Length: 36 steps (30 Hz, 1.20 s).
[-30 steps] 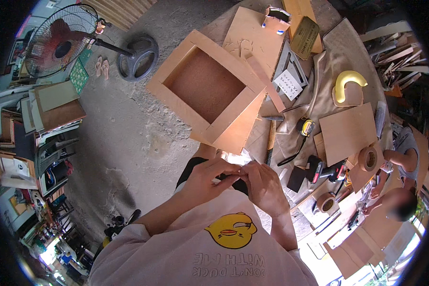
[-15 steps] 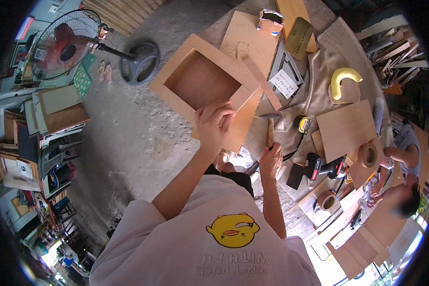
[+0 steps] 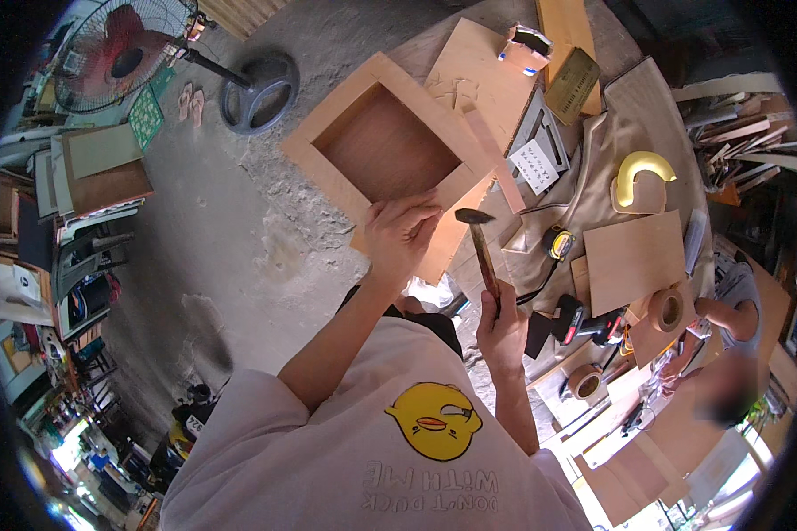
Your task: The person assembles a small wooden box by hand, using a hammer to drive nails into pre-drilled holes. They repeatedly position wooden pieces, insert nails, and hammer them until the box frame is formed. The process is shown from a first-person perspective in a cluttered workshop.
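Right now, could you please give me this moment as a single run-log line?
left hand: on near edge of square wooden frame | right hand: grips hammer, head raised beside left hand | bench: tape measure, tape roll

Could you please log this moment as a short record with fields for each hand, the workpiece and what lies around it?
Left hand: left hand rests on the near edge of the wooden box frame, fingers pinched as if holding something too small to see.
Right hand: right hand grips the hammer by its handle, head raised beside the frame.
Workpiece: square, shallow, open side up, on the workbench.
Nearby: tape measure, tape roll, yellow curved piece.
Background: floor fan.
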Each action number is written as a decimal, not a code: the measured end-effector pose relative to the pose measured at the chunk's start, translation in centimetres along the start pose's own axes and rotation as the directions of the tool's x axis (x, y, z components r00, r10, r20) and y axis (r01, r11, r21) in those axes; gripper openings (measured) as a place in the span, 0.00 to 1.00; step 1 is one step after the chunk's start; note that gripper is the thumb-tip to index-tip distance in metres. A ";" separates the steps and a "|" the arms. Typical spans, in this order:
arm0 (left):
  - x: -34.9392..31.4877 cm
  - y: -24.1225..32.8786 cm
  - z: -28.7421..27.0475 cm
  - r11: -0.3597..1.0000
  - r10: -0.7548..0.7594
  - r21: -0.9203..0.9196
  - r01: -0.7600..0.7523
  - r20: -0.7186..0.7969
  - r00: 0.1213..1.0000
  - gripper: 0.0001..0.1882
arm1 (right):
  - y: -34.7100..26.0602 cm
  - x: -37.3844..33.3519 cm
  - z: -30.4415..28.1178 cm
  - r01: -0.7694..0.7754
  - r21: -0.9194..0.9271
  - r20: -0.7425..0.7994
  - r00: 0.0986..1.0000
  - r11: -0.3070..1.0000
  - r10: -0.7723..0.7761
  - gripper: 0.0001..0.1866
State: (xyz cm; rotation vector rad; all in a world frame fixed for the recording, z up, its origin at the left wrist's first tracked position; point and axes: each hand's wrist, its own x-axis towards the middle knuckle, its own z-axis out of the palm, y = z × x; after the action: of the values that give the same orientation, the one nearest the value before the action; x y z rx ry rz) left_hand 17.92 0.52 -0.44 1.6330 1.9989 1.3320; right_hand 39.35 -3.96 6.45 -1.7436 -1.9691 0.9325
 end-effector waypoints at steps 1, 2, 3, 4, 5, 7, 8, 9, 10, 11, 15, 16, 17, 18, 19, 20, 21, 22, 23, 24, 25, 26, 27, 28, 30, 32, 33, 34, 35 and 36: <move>0.0 0.0 0.0 1.000 -0.002 -0.004 0.002 0.002 1.000 0.04 | -0.5 0.3 -0.3 0.002 -0.028 0.037 0.999 1.000 -0.001 0.11; 0.0 0.1 0.1 1.000 -0.004 -0.008 0.004 0.004 1.000 0.04 | -1.0 0.6 -0.5 0.031 -0.030 0.006 1.000 0.999 -0.031 0.11; 0.0 0.0 0.0 1.000 -0.007 -0.009 0.007 0.005 1.000 0.04 | -1.6 0.8 -0.7 0.062 -0.031 -0.023 0.998 0.998 -0.062 0.11; 0.0 0.0 0.0 1.000 -0.010 -0.011 0.010 0.007 1.000 0.04 | -2.1 0.9 -0.8 0.092 -0.031 -0.052 0.994 0.995 -0.094 0.11; 0.0 0.0 -0.1 1.000 -0.013 -0.013 0.013 0.009 1.000 0.04 | -2.5 1.0 -1.0 0.093 -0.015 -0.046 0.995 0.996 -0.093 0.11; 0.1 0.1 -0.2 1.000 -0.016 -0.022 0.016 0.020 1.000 0.04 | -3.2 1.1 -1.4 0.090 0.013 -0.042 0.995 0.996 -0.089 0.12; 0.1 0.2 -0.3 1.000 -0.018 -0.025 0.019 0.027 0.999 0.04 | -3.1 1.1 -1.4 0.106 -0.004 -0.037 0.994 0.994 -0.106 0.12; 0.1 0.2 -0.4 0.999 -0.021 -0.027 0.022 0.034 0.999 0.04 | -3.0 1.2 -1.5 0.124 -0.019 -0.032 0.992 0.992 -0.124 0.12; 0.1 0.1 -0.4 0.999 -0.017 -0.034 0.017 0.021 1.000 0.04 | -2.9 1.2 -1.5 0.141 -0.034 -0.025 0.990 0.989 -0.142 0.12; 0.2 0.0 -0.3 0.999 -0.012 -0.042 0.013 0.008 1.000 0.05 | -2.5 1.2 -1.1 0.152 -0.040 -0.026 0.988 0.988 -0.153 0.12; 0.0 -0.2 0.2 0.999 0.012 -0.032 -0.013 -0.023 1.000 0.05 | -1.0 1.2 -0.2 0.135 -0.108 0.027 0.991 0.985 -0.133 0.12; 0.0 -0.2 0.3 0.999 0.002 -0.039 -0.003 -0.031 1.000 0.05 | -0.9 1.3 -0.1 0.120 -0.133 0.055 0.992 0.984 -0.114 0.12; -0.1 -0.2 0.4 0.999 -0.008 -0.046 0.006 -0.039 0.999 0.04 | -1.2 1.3 -0.2 0.121 -0.105 0.028 0.993 0.987 -0.119 0.12; -0.2 -0.2 0.4 0.998 -0.017 -0.055 0.015 -0.045 0.999 0.04 | -1.7 1.2 -0.6 0.121 -0.077 0.000 0.993 0.990 -0.121 0.11; -0.2 -0.3 0.3 0.999 -0.012 -0.040 0.010 -0.039 0.999 0.04 | -2.2 1.2 -0.8 0.121 -0.050 -0.029 0.992 0.991 -0.122 0.11; -0.2 -0.3 0.2 1.000 -0.007 -0.025 0.006 -0.032 0.999 0.04 | -2.7 1.2 -0.9 0.137 -0.051 -0.050 0.989 0.989 -0.139 0.10; -0.1 -0.2 0.3 1.000 0.003 -0.016 -0.003 -0.024 1.000 0.04 | -2.4 1.2 -0.7 0.147 -0.084 -0.028 0.988 0.986 -0.149 0.10; 0.0 -0.2 0.4 1.000 0.005 -0.018 -0.005 -0.021 1.000 0.04 | -1.7 1.2 -0.2 0.157 -0.117 -0.005 0.987 0.981 -0.159 0.10; 0.0 -0.2 0.5 1.000 0.006 -0.021 -0.007 -0.019 1.000 0.03 | -1.2 1.1 0.1 0.168 -0.149 0.018 0.986 0.974 -0.167 0.10; -0.1 -0.3 0.4 1.000 0.006 -0.014 -0.007 -0.020 1.000 0.03 | -1.0 1.3 0.1 0.188 -0.159 0.043 0.982 0.969 -0.183 0.10; -0.2 -0.5 0.4 1.000 0.010 -0.009 -0.010 -0.012 1.000 0.04 | -1.4 1.4 -0.1 0.175 -0.139 0.005 0.984 0.975 -0.176 0.10; -0.2 -0.7 0.4 1.000 0.013 -0.004 -0.013 -0.004 1.000 0.05 | -2.2 1.6 -0.7 0.164 -0.119 -0.033 0.985 0.979 -0.169 0.10; -0.3 -0.8 0.4 1.000 0.014 -0.002 -0.014 0.003 1.000 0.06 | -3.2 1.8 -1.4 0.153 -0.101 -0.069 0.985 0.983 -0.160 0.10; -0.4 -0.7 0.2 1.000 -0.007 -0.009 0.007 0.013 1.000 0.07 | -3.8 1.9 -1.8 0.142 -0.043 -0.116 0.983 0.989 -0.146 0.10; -0.2 -0.3 -0.3 0.999 -0.038 -0.029 0.039 0.031 0.999 0.11 | -4.4 1.5 -2.8 0.166 -0.038 -0.131 0.977 0.985 -0.170 0.11; -0.2 0.8 -2.2 0.995 -0.004 0.103 -0.002 0.059 0.998 0.14 | -3.8 0.5 -2.8 0.161 0.006 -0.152 0.976 0.987 -0.158 0.11; -0.3 1.1 -2.9 0.987 0.010 0.160 -0.022 0.077 0.997 0.15 | -3.0 0.1 -2.2 0.157 -0.025 -0.151 0.976 0.987 -0.159 0.11; -0.8 0.6 -3.4 0.981 0.046 0.181 -0.063 0.097 0.994 0.15 | -2.2 -0.2 -1.2 0.161 -0.044 -0.139 0.976 0.986 -0.165 0.11; -1.6 -0.2 -3.4 0.974 0.083 0.200 -0.106 0.117 0.990 0.15 | -1.4 -0.4 -0.2 0.163 -0.064 -0.129 0.977 0.985 -0.170 0.11; -2.5 -1.1 -3.3 0.964 0.115 0.222 -0.144 0.137 0.984 0.15 | -0.6 0.1 1.1 0.173 -0.081 -0.085 0.980 0.982 -0.180 0.10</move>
State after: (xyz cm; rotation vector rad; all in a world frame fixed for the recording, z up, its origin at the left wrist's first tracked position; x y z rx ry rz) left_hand 15.90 -3.23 -0.28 1.9282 2.0690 1.0391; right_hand 38.13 -4.14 6.04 -1.5879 -2.0812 0.7159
